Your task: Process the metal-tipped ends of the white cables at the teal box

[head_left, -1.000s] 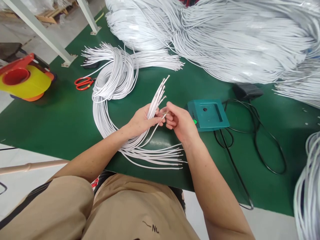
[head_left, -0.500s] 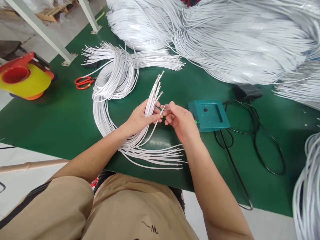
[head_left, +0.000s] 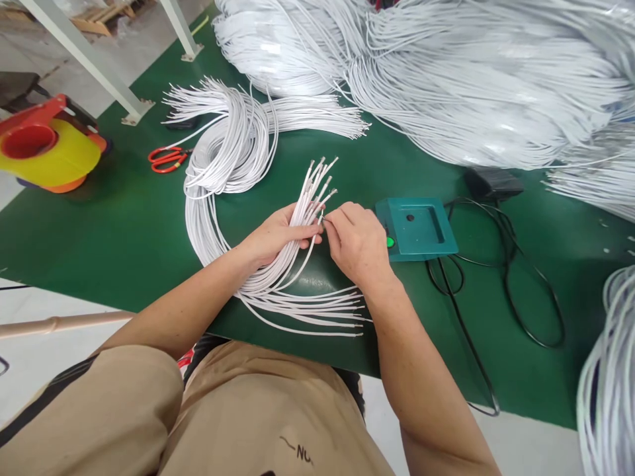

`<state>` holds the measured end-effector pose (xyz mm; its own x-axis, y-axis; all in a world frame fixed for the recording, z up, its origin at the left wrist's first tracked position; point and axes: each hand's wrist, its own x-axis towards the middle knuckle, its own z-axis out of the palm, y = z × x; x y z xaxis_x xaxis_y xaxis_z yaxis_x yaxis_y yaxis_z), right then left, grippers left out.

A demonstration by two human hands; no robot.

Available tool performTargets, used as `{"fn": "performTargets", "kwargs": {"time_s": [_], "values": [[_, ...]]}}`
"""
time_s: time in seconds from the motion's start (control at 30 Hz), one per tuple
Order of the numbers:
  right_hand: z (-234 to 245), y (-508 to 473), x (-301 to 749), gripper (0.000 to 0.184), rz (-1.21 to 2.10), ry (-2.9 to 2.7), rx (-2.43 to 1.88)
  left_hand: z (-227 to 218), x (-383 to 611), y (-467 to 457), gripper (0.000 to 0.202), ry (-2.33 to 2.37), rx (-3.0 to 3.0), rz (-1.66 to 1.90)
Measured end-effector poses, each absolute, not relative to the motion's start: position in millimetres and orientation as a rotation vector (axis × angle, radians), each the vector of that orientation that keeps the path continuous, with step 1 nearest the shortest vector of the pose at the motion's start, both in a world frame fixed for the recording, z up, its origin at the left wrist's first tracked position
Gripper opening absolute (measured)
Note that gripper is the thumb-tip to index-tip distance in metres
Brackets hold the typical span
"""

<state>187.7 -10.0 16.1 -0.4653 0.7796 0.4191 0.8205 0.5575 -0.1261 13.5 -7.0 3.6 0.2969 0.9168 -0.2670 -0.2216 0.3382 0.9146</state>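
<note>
My left hand (head_left: 278, 235) is closed round a bunch of thin white cables (head_left: 312, 192), whose stripped ends fan up and to the right. My right hand (head_left: 354, 241) is pinched on the end of one of these cables, right beside my left thumb. The cables loop away to the left over the green table (head_left: 99, 218), and their other ends (head_left: 342, 314) lie near the front edge. A teal box with a green button (head_left: 417, 227) sits just right of my right hand.
Large heaps of white cable (head_left: 471, 79) cover the back of the table, and more hang at the right edge (head_left: 608, 370). Red scissors (head_left: 166, 158) lie at the left. Black cords (head_left: 501, 277) and a black adapter (head_left: 493, 182) trail from the box. A yellow-red tape dispenser (head_left: 47, 149) stands off-table left.
My right hand has turned palm down and closed in against my left hand. The bunch's ends have dropped lower and spread a little.
</note>
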Motion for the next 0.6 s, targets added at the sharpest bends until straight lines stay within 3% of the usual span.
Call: {"fn": "performTargets", "kwargs": {"time_s": [0.1,0.33,0.6], "values": [[18,-4,201,0.019,-0.156,-2.394,-1.366,2,13,-4,0.049,1.075,0.997,0.914],[16,4,211,0.015,-0.01,-2.51,-1.508,-1,16,-4,0.046,1.208,1.161,0.844],[17,7,209,0.023,-0.103,-2.495,-1.509,-7,19,-2,0.045,1.231,1.226,0.841]]}}
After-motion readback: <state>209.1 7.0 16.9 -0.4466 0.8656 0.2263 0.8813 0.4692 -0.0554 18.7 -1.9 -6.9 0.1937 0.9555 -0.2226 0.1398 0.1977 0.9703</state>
